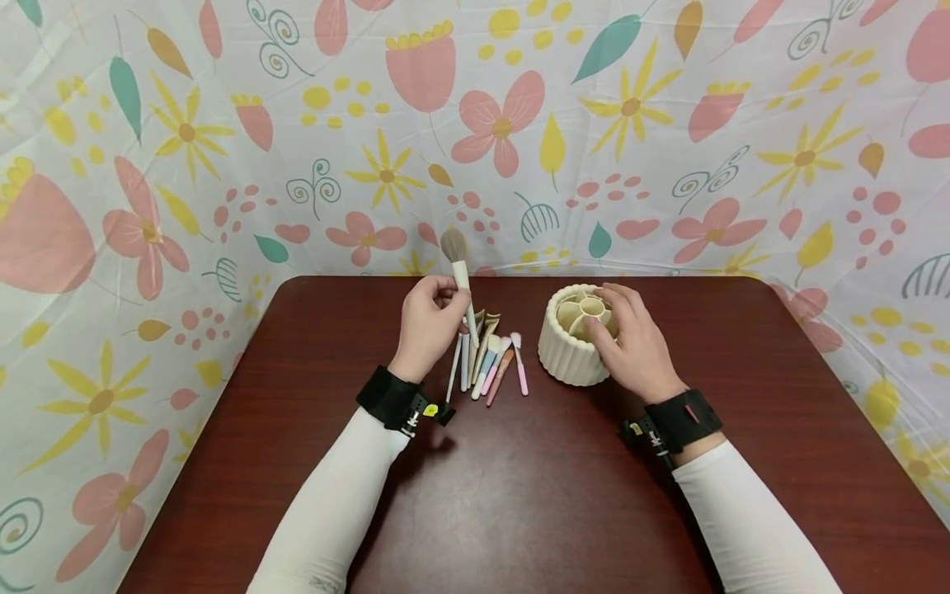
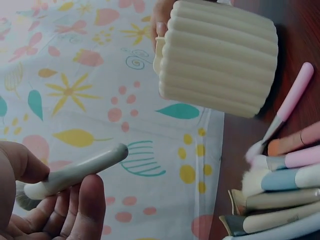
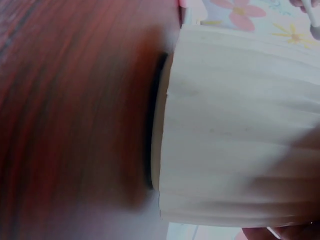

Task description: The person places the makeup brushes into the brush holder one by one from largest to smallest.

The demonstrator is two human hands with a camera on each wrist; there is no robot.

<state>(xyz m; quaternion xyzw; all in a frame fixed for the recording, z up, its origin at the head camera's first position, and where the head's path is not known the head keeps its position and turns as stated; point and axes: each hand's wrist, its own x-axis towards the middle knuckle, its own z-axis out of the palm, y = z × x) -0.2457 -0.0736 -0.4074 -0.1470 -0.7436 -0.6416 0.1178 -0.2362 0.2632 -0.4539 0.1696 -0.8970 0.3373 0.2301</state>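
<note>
My left hand (image 1: 425,328) pinches a white-handled makeup brush (image 1: 461,274) between thumb and fingers, its fluffy greyish bristles pointing up in the head view. The left wrist view shows the rounded handle end (image 2: 112,154) sticking out past the fingertips. To the right, a cream, ribbed round brush holder (image 1: 571,356) with petal-like dividers stands on the table. My right hand (image 1: 637,340) grips its top, with the thumb at the dividers and fingers over the far rim. The holder's ribbed wall (image 3: 240,125) fills much of the right wrist view.
Several makeup brushes (image 1: 490,371) with white, blue, pink and brown handles lie in a loose bunch between the hands. One pink brush (image 1: 521,367) lies at their right side, near the holder. Behind the dark red-brown table (image 1: 490,511) hangs a flower-patterned curtain (image 1: 475,107).
</note>
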